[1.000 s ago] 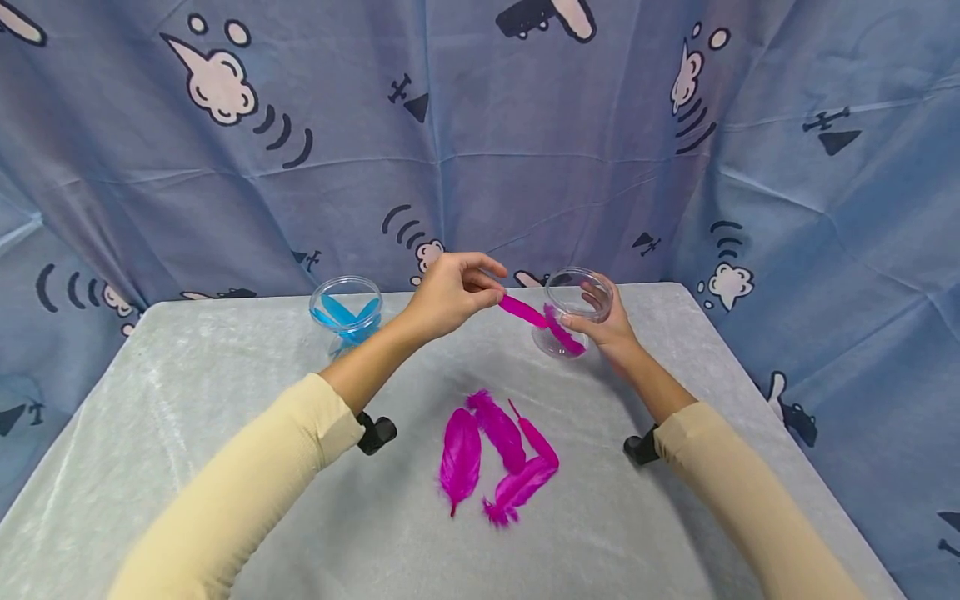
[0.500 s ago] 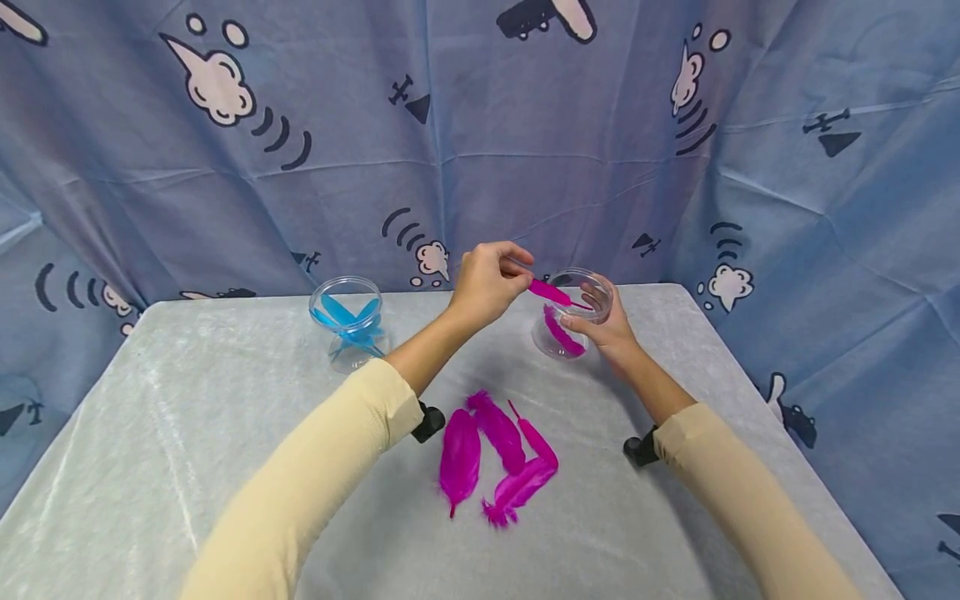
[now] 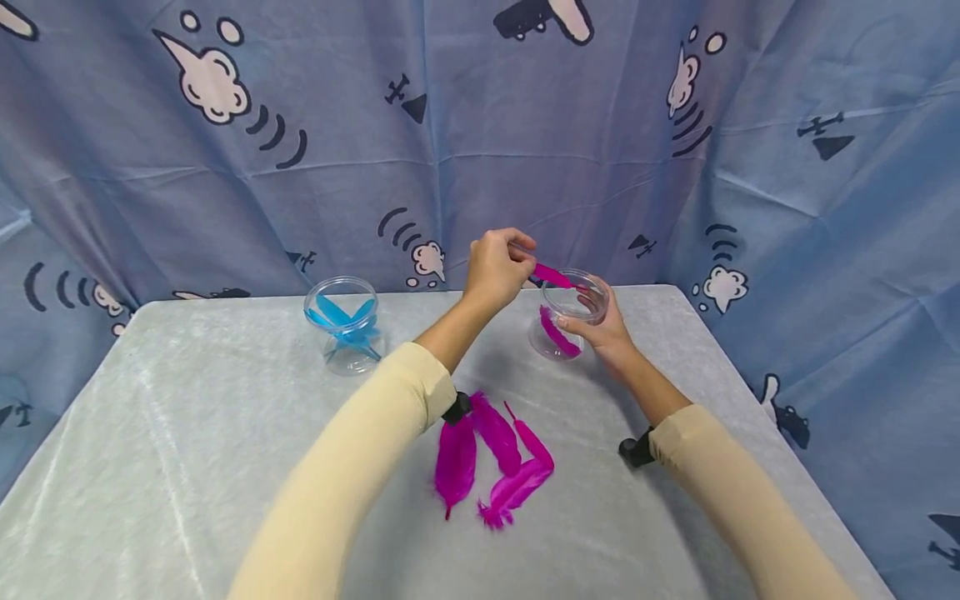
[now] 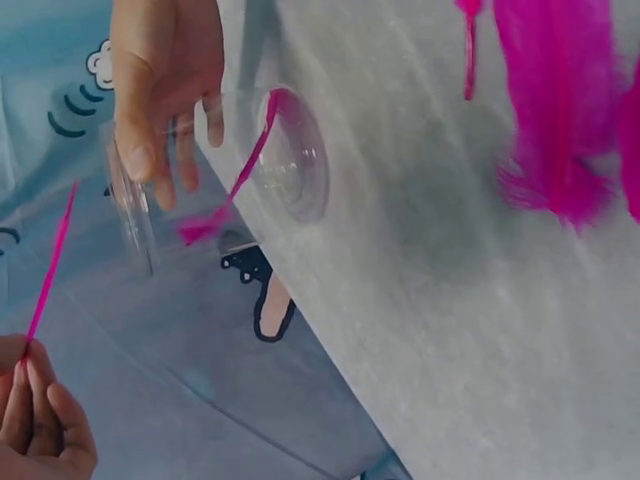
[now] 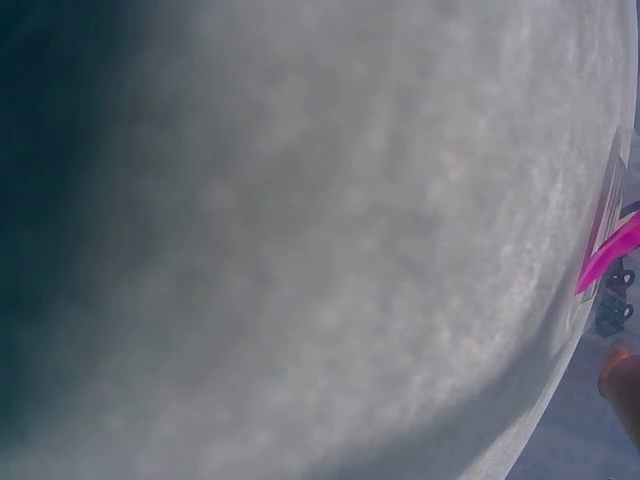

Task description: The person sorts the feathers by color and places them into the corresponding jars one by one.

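My left hand (image 3: 498,268) pinches one end of a magenta feather (image 3: 552,276) between thumb and fingertips. The feather's other end reaches over the rim of a clear plastic jar (image 3: 553,340) in the head view. My right hand (image 3: 606,329) grips that jar around its upper side. Inside the jar another magenta feather (image 3: 559,335) leans slantwise against the wall. In the left wrist view the pinched feather (image 4: 52,265) points up toward the jar mouth, and the right hand (image 4: 168,90) spans the jar's side.
Several magenta feathers (image 3: 495,437) lie on the grey cloth-covered table (image 3: 187,467) in front of the jar. A second clear jar (image 3: 352,360) with blue feathers (image 3: 347,321) stands at the left back. A patterned blue curtain (image 3: 487,125) hangs behind the table.
My left hand has moved right and up, bringing the pinched feather from beside the jar to over its rim. The right hand and jar have stayed almost still.
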The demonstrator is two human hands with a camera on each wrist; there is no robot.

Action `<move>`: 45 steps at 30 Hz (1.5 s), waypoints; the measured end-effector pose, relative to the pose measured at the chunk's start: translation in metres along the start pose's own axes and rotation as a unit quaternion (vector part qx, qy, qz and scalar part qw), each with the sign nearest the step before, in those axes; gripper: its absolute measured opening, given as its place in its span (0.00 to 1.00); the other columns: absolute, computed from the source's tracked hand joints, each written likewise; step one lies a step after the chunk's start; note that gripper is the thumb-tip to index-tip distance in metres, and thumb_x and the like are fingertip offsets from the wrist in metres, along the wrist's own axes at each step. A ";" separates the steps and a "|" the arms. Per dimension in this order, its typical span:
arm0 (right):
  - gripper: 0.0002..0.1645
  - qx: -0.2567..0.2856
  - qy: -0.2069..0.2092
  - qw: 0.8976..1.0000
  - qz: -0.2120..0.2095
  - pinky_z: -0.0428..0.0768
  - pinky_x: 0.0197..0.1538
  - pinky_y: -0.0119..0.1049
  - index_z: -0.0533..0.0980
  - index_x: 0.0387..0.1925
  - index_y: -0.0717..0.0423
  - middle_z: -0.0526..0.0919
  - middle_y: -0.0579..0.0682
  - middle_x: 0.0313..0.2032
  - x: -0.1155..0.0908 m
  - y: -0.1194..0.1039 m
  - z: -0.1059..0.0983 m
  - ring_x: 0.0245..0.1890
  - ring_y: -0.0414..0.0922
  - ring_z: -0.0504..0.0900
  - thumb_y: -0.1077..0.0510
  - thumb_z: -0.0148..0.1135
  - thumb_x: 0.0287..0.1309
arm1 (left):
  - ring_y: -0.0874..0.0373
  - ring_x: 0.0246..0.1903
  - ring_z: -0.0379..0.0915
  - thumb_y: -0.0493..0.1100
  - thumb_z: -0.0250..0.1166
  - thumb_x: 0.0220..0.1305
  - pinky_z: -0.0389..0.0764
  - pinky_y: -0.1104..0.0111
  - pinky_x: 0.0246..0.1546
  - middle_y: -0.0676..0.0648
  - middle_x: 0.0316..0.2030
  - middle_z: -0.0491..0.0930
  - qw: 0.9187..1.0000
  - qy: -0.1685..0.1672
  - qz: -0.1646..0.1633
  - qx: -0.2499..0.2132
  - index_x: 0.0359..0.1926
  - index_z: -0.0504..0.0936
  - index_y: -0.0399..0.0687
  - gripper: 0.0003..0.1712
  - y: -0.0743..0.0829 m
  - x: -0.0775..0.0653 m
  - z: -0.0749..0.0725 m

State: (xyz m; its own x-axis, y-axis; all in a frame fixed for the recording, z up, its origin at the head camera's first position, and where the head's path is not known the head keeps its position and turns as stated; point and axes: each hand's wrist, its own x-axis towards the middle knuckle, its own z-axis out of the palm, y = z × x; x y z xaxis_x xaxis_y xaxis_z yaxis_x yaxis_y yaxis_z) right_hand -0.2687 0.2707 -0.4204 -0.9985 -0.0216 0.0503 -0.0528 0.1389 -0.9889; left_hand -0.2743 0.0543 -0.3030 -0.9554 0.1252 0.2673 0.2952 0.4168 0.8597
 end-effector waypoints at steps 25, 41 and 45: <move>0.53 0.011 -0.010 0.999 -0.030 0.56 0.74 0.50 0.43 0.76 0.51 0.51 0.62 0.74 0.002 0.005 0.000 0.75 0.56 0.49 0.67 0.65 0.61 | 0.58 0.36 0.82 0.31 0.64 0.66 0.78 0.77 0.35 0.45 0.38 0.87 0.995 -0.088 0.031 -0.036 0.41 0.87 0.37 0.07 -0.014 -0.013 0.039; 0.53 0.020 -0.007 0.999 -0.029 0.57 0.73 0.52 0.43 0.76 0.49 0.51 0.62 0.74 0.002 0.005 0.001 0.75 0.57 0.49 0.69 0.65 0.60 | 0.53 0.48 0.81 0.33 0.67 0.65 0.80 0.71 0.48 0.40 0.49 0.84 0.961 -0.261 0.083 -0.048 0.53 0.82 0.37 0.16 -0.030 -0.019 0.005; 0.53 0.022 -0.003 0.999 -0.030 0.55 0.73 0.53 0.44 0.76 0.50 0.52 0.61 0.74 0.002 0.005 0.001 0.75 0.57 0.49 0.70 0.65 0.59 | 0.52 0.49 0.81 0.31 0.67 0.64 0.80 0.71 0.49 0.38 0.49 0.83 0.942 -0.324 0.079 -0.048 0.54 0.82 0.35 0.17 -0.038 -0.023 -0.011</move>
State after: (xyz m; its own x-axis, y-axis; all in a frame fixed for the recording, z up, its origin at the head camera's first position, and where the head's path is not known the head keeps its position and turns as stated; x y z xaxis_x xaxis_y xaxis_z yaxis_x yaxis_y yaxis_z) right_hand -0.2710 0.2699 -0.4250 -0.9935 -0.0340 0.1083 -0.1110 0.0929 -0.9895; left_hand -0.2633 0.0254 -0.3370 -0.6921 0.7148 0.1002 0.4025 0.2669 0.8756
